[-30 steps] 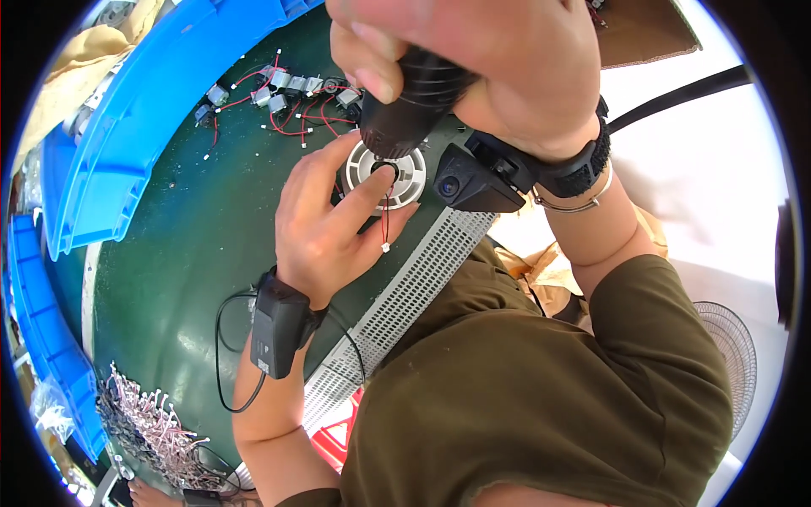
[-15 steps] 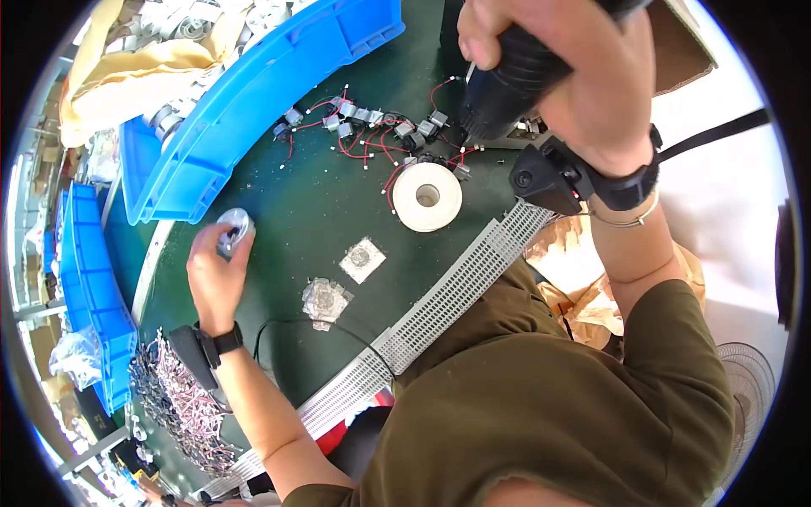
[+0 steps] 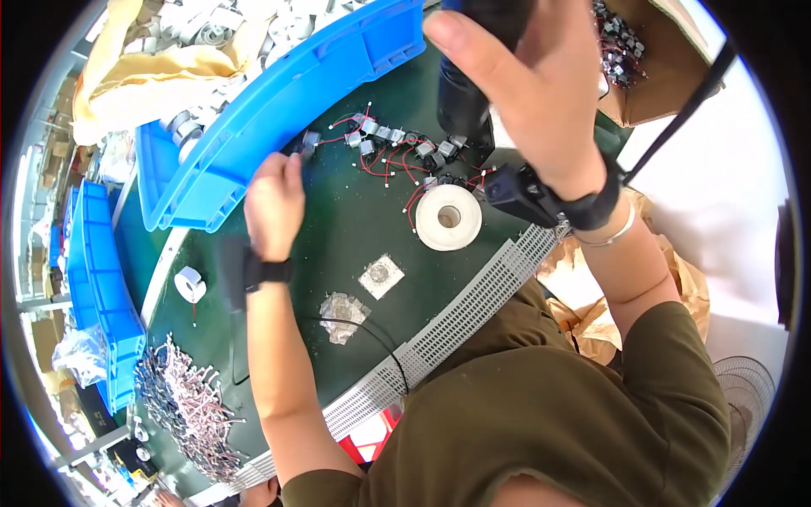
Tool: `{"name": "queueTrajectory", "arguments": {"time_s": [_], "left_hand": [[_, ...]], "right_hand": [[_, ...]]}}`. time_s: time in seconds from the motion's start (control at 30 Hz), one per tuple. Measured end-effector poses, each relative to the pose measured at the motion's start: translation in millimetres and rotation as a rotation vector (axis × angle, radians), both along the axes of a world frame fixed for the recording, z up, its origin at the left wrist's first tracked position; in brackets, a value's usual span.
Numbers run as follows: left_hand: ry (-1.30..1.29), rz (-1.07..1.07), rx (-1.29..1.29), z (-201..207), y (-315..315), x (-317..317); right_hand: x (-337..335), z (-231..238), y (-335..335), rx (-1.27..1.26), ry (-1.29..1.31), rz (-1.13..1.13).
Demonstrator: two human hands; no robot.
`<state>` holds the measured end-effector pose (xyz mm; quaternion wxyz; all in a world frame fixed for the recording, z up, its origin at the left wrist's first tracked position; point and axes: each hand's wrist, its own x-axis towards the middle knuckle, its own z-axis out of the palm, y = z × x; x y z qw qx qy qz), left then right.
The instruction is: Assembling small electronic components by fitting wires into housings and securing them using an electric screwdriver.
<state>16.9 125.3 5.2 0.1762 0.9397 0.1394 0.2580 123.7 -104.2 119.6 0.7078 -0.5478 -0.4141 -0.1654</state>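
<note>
My left hand is at the blue bin's near side, thumb and fingers pinched together on a small wired motor. My right hand is closed around a black power screwdriver; some of its fingers are hidden behind the tool. Several more small grey motors with red wires lie in a loose cluster between my hands. Below them a white roll lies flat. A white round housing sits left of my left forearm, with a short red wire beside it.
The blue bin at the upper left holds white parts. A pile of thin wires lies lower left. A white square pad and a clear crumpled piece lie near the perforated grey strip. A cardboard box stands upper right.
My left hand has let go of the round housing, leaving it on the table, and moved up and right to the motors. My right hand has shifted left with the screwdriver.
</note>
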Motion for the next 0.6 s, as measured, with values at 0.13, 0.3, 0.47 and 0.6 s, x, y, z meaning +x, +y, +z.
{"name": "queueTrajectory", "arguments": {"time_s": [0.13, 0.3, 0.47, 0.6], "left_hand": [[-0.109, -0.261, -0.76, 46.5, -15.0, -18.7], [-0.122, -0.47, -0.656, 89.3, -59.6, -43.3], [-0.224, -0.424, -0.671, 100.6, -69.1, -41.8], [-0.449, -0.066, -0.397, 111.4, 4.7, 4.4]], "right_hand": [[-12.3, -10.5, -12.5, -0.322, -0.578, -0.087], [-27.7, -29.0, 7.9, -0.803, -0.034, 0.604], [-23.3, -25.9, 4.7, -0.673, 0.025, 0.508], [-11.9, -29.7, -5.6, -0.595, 0.263, 0.556]]}}
